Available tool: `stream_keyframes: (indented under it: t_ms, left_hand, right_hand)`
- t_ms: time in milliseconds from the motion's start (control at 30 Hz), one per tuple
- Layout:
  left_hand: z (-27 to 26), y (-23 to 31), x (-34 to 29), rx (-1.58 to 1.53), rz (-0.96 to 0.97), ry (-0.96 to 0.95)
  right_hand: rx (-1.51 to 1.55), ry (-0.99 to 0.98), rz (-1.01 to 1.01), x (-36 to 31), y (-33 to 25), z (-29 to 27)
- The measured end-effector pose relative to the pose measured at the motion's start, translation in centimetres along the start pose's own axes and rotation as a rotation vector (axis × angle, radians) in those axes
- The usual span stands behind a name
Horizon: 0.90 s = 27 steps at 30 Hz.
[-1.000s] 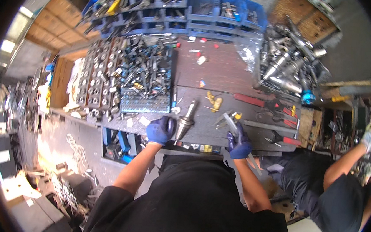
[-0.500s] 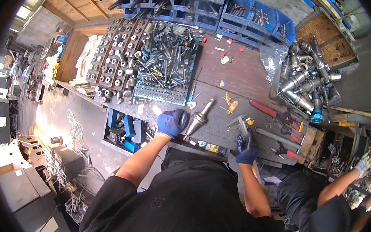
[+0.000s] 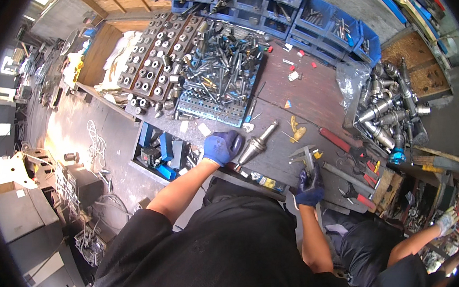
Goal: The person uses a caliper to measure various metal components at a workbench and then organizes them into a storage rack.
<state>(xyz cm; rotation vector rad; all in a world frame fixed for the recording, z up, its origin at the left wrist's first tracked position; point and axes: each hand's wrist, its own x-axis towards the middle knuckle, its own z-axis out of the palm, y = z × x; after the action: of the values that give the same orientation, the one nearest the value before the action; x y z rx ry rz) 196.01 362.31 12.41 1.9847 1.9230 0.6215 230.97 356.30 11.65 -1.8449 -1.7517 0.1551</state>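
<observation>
Smooth, glossy metal tool holder (image 3: 257,143)

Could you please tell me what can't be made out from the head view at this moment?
All in the head view:
- Whether the left hand holds anything: its own curled shape hides the inside.
- The middle of the caliper-like tool: covered by the right hand.
- The upper blue bins: partly cut off by the top edge.
- What the co-worker's gloved hand touches: too small and blurred, near the right rim.
</observation>
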Motion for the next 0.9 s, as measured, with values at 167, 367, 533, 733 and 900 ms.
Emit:
stream_keyframes:
  t_ms: [167, 367, 533, 733, 900]
  left_hand:
    - [0.1, -0.1, 0.0, 0.010, -0.004, -0.009]
    - [0.8, -0.6, -0.3, 0.031, 0.011, 0.008]
    - [0.8, -0.6, -0.3, 0.023, 0.018, 0.007]
    - [1.2, -0.9, -0.4, 0.030, 0.021, -0.003]
    - [1.1, -0.8, -0.4, 0.037, 0.021, 0.012]
  right_hand:
    - [0.051, -0.026, 0.035, -0.2, -0.2, -0.2]
    - [0.056, -0.052, 0.055, 0.1, -0.3, -0.3]
    - [0.028, -0.040, 0.031, 0.0, 0.0, -0.2]
    - [-0.033, -0.023, 0.021, -0.2, 0.3, 0.0]
    - [0.021, -0.023, 0.026, 0.0, -0.2, -0.3]
